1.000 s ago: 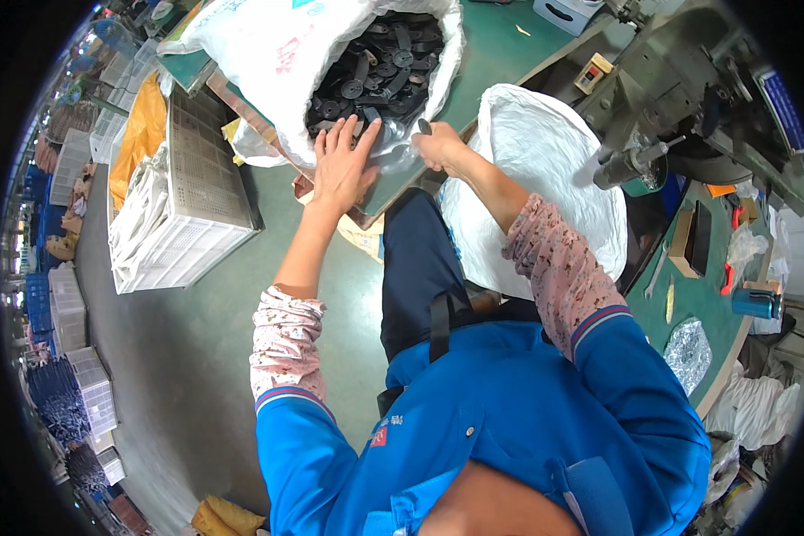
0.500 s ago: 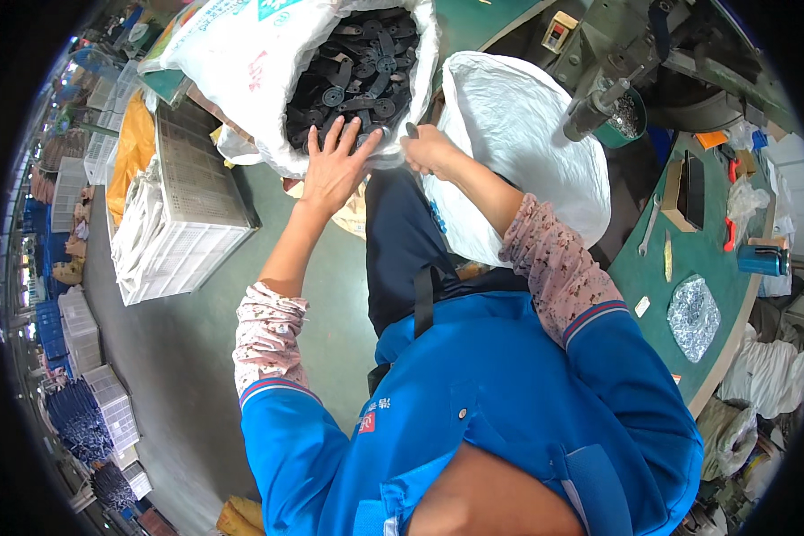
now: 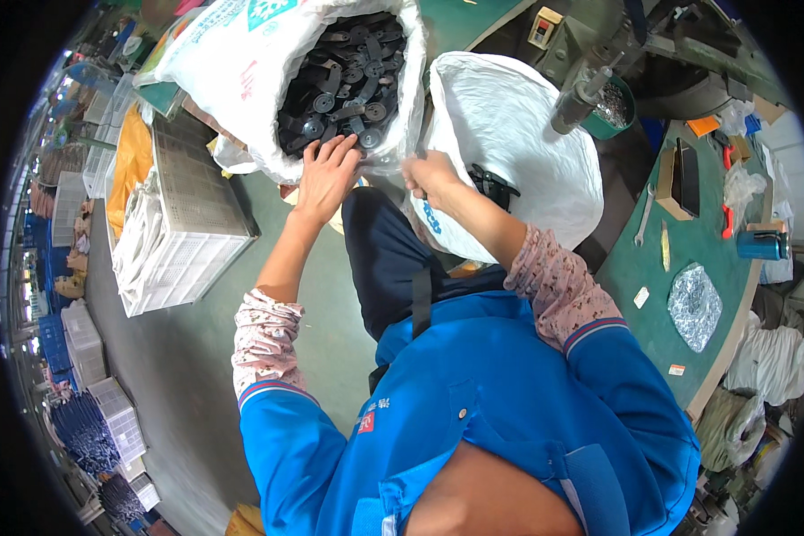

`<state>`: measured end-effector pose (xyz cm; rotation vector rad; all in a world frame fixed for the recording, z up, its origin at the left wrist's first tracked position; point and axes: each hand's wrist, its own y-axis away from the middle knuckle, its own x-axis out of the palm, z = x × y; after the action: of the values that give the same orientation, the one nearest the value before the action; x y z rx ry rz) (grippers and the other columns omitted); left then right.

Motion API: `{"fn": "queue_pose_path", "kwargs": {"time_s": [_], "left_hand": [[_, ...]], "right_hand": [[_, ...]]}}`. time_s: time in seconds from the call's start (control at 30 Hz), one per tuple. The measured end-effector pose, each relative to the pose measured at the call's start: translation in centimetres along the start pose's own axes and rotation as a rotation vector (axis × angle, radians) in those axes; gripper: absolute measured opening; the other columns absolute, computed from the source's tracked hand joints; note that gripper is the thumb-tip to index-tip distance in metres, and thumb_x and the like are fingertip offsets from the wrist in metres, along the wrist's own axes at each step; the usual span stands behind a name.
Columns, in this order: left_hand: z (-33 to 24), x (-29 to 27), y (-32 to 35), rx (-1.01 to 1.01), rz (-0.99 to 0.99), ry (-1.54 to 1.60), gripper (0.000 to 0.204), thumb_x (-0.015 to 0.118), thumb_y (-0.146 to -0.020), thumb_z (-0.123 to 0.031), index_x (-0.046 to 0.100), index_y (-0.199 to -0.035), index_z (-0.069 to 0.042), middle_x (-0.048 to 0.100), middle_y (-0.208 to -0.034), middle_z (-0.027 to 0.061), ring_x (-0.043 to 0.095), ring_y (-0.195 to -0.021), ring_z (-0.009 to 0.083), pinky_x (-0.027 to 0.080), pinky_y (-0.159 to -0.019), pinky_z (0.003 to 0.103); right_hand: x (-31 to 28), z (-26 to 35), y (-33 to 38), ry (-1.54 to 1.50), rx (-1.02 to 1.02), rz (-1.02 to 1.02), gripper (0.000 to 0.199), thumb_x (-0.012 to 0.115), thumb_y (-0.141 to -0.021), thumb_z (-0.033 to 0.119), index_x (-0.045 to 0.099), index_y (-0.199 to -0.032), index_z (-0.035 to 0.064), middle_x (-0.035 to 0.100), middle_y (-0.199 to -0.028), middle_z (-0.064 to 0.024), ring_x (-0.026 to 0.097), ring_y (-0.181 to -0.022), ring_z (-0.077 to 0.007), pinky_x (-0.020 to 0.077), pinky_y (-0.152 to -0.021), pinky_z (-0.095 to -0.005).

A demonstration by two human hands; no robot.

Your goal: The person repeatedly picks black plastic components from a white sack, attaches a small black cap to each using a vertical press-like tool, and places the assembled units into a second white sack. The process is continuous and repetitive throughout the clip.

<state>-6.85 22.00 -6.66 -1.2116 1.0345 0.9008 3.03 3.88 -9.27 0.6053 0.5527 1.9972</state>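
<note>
2 hands out: left hand [image 3: 325,182] loosely spread at parts [image 3: 372,68] just ahead, inside sack [image 3: 241,82]; right hand [image 3: 432,177] curled, contents unclear, bag [image 3: 500,100] to its right. Likely picking; next grasp calls for pinching 1 part.

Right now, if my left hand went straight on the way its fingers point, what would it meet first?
Most likely the black parts in the white bag, just ahead of your left hand; whether they already touch is unclear.
</note>
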Motion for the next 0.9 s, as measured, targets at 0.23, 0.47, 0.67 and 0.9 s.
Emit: {"fn": "queue_pose_path", "kwargs": {"time_s": [0.23,0.47,0.67,0.9], "left_hand": [[0.0,-0.1,0.0,-0.004,-0.03,0.044,0.036,0.071,-0.074,-0.017,0.052,-0.103,-0.007,0.051,-0.132,0.0069,0.046,-0.122,0.0258,0.032,-0.102,0.048],[1.0,-1.5,0.3,0.032,-0.012,0.186,0.034,0.07,-0.073,-0.011,0.052,-0.101,-0.005,0.051,-0.132,0.0122,0.045,-0.122,0.0313,0.035,-0.101,0.044],[2.7,-3.1,-0.7,-0.041,-0.053,0.463,0.032,0.07,-0.075,-0.002,0.05,-0.1,-0.001,0.054,-0.125,0.0164,0.05,-0.112,0.0358,0.043,-0.092,0.04],[3.7,-2.4,-4.8,-0.261,-0.211,0.493,0.033,0.067,-0.083,-0.008,0.049,-0.109,-0.001,0.059,-0.112,0.0149,0.054,-0.102,0.0348,0.044,-0.088,0.041]], "right_hand": [[1.6,-1.7,3.7,0.575,-0.804,-0.211,0.029,0.067,-0.071,-0.001,0.055,-0.096,0.0062,0.057,-0.098,-0.0211,0.059,-0.088,-0.0426,0.0479,-0.075,-0.0444],[1.6,-0.9,3.9,1.034,-0.799,-0.084,0.029,0.061,-0.07,-0.001,0.056,-0.098,0.0058,0.053,-0.104,-0.0203,0.06,-0.087,-0.0427,0.0494,-0.075,-0.0494],[0.6,-0.4,4.2,0.825,-0.756,-0.005,0.032,0.058,-0.071,-0.003,0.057,-0.101,0.0053,0.063,-0.092,-0.0235,0.06,-0.089,-0.0427,0.048,-0.075,-0.0463],[3.8,2.0,-2.4,0.666,-0.644,-0.098,0.024,0.059,-0.071,0.002,0.06,-0.095,0.0004,0.065,-0.086,-0.024,0.062,-0.089,-0.0429,0.0492,-0.078,-0.0493]]}}
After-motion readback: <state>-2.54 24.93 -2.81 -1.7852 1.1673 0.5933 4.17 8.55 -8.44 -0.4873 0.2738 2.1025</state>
